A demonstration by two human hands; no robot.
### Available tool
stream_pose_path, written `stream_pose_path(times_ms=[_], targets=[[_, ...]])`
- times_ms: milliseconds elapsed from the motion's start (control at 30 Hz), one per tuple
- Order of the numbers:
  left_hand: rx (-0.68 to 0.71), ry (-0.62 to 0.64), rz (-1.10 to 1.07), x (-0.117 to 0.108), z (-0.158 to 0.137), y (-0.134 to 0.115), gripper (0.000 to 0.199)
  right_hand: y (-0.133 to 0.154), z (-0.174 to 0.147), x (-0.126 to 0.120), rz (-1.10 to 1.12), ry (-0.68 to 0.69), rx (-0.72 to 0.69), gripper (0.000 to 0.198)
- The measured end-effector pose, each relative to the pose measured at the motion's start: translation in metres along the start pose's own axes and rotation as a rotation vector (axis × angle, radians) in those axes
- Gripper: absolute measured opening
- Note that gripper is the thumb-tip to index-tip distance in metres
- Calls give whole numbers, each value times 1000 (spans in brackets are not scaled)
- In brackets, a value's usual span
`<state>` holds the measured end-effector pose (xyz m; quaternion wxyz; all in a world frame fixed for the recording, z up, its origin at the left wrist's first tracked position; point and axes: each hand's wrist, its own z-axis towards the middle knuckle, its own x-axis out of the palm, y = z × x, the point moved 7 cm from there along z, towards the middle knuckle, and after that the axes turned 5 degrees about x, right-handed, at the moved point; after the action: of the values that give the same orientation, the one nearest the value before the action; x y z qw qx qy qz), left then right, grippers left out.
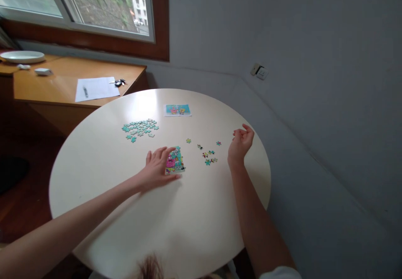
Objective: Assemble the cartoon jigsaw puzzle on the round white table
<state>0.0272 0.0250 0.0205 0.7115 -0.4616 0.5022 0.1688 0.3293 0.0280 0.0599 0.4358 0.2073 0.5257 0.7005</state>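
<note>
My left hand [158, 168] lies with fingers spread over the left side of a partly joined jigsaw puzzle [176, 160] in pink, turquoise and yellow. Its thumb stretches along the puzzle's near edge, and the hand covers part of the picture. My right hand [240, 144] is above the table's right side, apart from the pieces, its fingers loosely bent with no object visible in them. Between the hands lie several loose jigsaw pieces: a yellowish one [189, 140], a pink-blue one [218, 143], and a small cluster [207, 161] nearest the puzzle's right.
Turquoise jigsaw pieces [140, 128] form a pile at the round white table's [201, 212] back left. A picture sheet [177, 110] lies at the back. On a wooden desk [63, 71] beyond are paper [97, 89], keys [119, 82] and a white tray [22, 56]. A wall [329, 103] borders the right.
</note>
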Motion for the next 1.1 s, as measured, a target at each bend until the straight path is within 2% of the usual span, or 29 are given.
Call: stream_pose_path(times_ms=[167,433,567,767,900,1100], targets=[[17,41,31,8,-3,-1,76,5,-6,0,69,0,-4,36],[58,1,44,7,8,-3,68,14,-23,11,66,73,2,27],[66,-4,31,6,14,-5,66,20,-33,16,65,113,-26,24],[122,-86,34,1,17,-11,59,22,-45,23,63,166,-82,20],[155,-75,25,0,18,-12,57,22,-50,26,57,200,-88,19],[189,-54,-3,-2,19,-12,54,24,-50,22,81,173,-64,18]])
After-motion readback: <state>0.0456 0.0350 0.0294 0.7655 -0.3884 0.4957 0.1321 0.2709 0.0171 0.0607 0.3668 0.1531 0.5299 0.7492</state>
